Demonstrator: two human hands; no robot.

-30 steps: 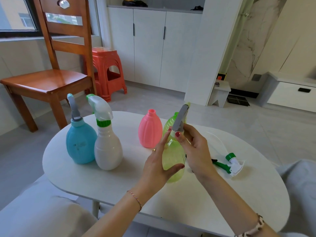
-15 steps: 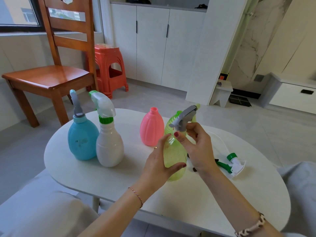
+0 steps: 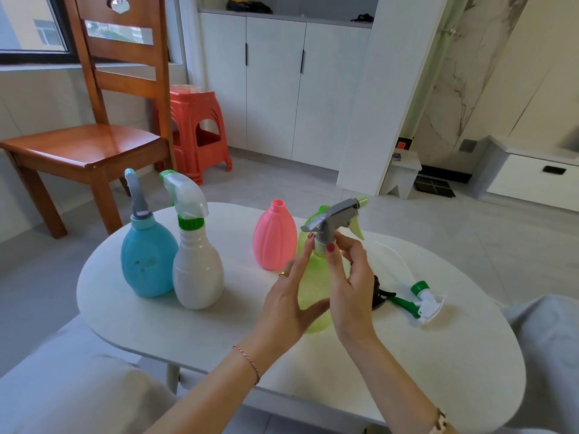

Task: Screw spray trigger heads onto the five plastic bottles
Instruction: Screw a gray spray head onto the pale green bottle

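Green bottle (image 3: 313,277) looks light, thin-walled: my left hand (image 3: 291,296) wraps its belly gently. Right hand (image 3: 347,283) pinches the collar under the grey trigger head (image 3: 333,216); I'd twist there, not the nozzle.

White oval table (image 3: 219,333) under bottles (image 3: 197,270) and loose trigger heads (image 3: 426,303)

- We see two capped bottles (image 3: 175,245) touching near the table's (image 3: 454,371) left edge.
- An uncapped bottle (image 3: 274,236) stands toward the far edge.
- Right of it, our hands' bottle (image 3: 315,277).
- A loose trigger head (image 3: 423,300) lies near the right edge.
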